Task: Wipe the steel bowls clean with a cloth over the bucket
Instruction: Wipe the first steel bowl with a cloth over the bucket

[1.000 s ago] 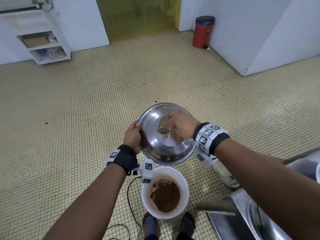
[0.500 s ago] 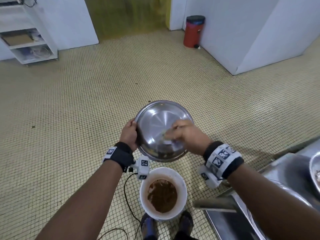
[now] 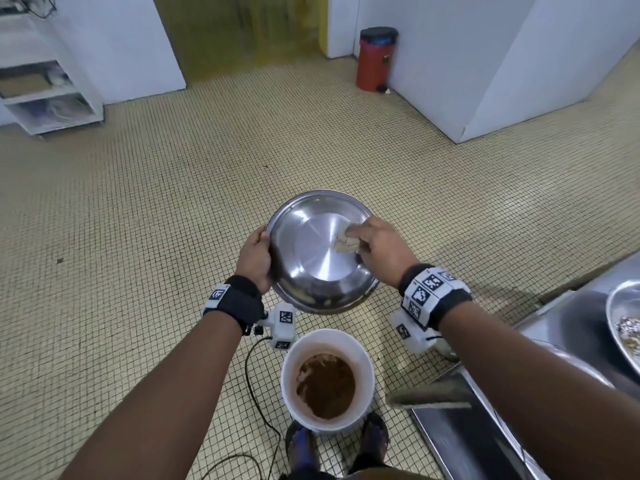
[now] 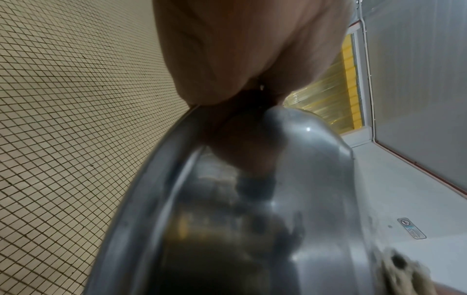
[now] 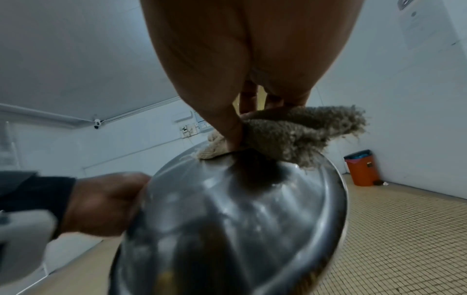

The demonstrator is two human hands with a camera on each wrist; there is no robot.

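Note:
A steel bowl (image 3: pixel 318 258) hangs tilted toward me above a white bucket (image 3: pixel 327 379) of brown slop on the floor. My left hand (image 3: pixel 254 256) grips the bowl's left rim, thumb on the edge (image 4: pixel 202 87). My right hand (image 3: pixel 375 249) pinches a beige, frayed cloth (image 3: pixel 346 242) and presses it against the bowl's inner wall at the upper right. The right wrist view shows that cloth (image 5: pixel 290 133) bunched under my fingers on the bowl (image 5: pixel 227 229). The bowl's inside looks mostly shiny; dark residue sits along its lower inner edge.
A steel counter and sink (image 3: pixel 554 341) lie at the right with another soiled steel bowl (image 3: pixel 627 323) on it. A red bin (image 3: pixel 375 58) stands by the far wall, white shelving (image 3: pixel 45 91) at the far left. A cable (image 3: pixel 256 393) trails beside the bucket, by my feet (image 3: pixel 301 445).
My right hand has swept the cloth from the bowl's lower middle up to its upper right wall. The bowl's inside now shows less residue. My left hand keeps its grip.

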